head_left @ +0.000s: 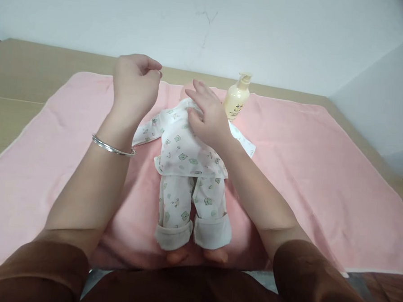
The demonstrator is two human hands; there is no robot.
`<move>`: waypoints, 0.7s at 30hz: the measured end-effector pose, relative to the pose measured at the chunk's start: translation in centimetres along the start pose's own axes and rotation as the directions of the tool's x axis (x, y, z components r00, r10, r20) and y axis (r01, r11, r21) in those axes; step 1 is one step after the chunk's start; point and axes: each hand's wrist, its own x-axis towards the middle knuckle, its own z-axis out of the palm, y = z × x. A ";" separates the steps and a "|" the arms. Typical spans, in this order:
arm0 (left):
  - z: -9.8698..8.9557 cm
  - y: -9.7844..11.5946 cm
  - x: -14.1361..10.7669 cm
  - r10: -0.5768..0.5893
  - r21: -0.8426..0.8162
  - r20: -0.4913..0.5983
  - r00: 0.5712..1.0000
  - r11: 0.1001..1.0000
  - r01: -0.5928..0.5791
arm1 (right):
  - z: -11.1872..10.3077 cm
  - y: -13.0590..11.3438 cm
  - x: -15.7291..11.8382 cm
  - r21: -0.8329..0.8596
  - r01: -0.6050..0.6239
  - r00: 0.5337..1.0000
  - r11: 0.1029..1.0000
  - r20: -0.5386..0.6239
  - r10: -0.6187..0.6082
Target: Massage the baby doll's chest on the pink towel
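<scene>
Pink towel (304, 174) spread wide, the doll (189, 166) lying mid-towel, jacket (177, 145) and trousers (177, 197) already on, cuffs (173, 235) turned up; right hand (208, 111) loosely spread above, left hand (134, 84) curled, contents hidden; looks fully dressed, bottle (236, 99) untouched, anything left can't be told

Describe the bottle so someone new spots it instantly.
Start at the pink cloth spread over the table. Near its far edge, just beyond the right hand, stands the bottle. Unlike the doll beside it in white patterned clothes, it is pale yellow, with a pump top and dark print.
</scene>
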 end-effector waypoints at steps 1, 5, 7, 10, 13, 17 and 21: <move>-0.2 0.2 0.0 -0.009 -0.005 -0.010 1.000 1.000 0.009 | 0.1 0.0 0.0 -0.011 -0.010 1.000 1.000 -0.010 0.010; -0.7 0.5 0.1 -0.028 -0.026 -0.025 0.999 0.999 0.027 | 2.0 0.0 -0.2 -0.076 -0.100 0.989 0.992 0.100 0.107; -0.8 0.4 0.2 -0.034 -0.028 -0.021 0.999 0.999 0.034 | 2.4 -0.4 -0.3 -0.072 -0.109 0.978 0.991 0.172 0.120; -0.8 0.3 0.3 -0.030 -0.030 -0.018 0.999 0.999 0.029 | 1.9 -1.0 -0.5 -0.002 -0.038 0.978 0.999 0.206 0.037; -0.7 0.4 0.2 -0.001 -0.091 -0.043 0.999 0.996 -0.003 | 1.7 -0.8 -0.3 0.007 -0.009 0.989 1.000 0.150 0.007; -0.5 0.5 -0.3 0.157 -0.275 -0.185 0.970 0.939 -0.205 | 2.4 0.4 -0.1 -0.038 -0.091 0.985 0.995 0.144 0.096; -0.4 0.9 -0.9 0.266 -0.108 -0.315 0.911 0.944 -0.313 | 2.4 0.7 -0.1 -0.038 -0.077 0.994 0.996 0.075 0.080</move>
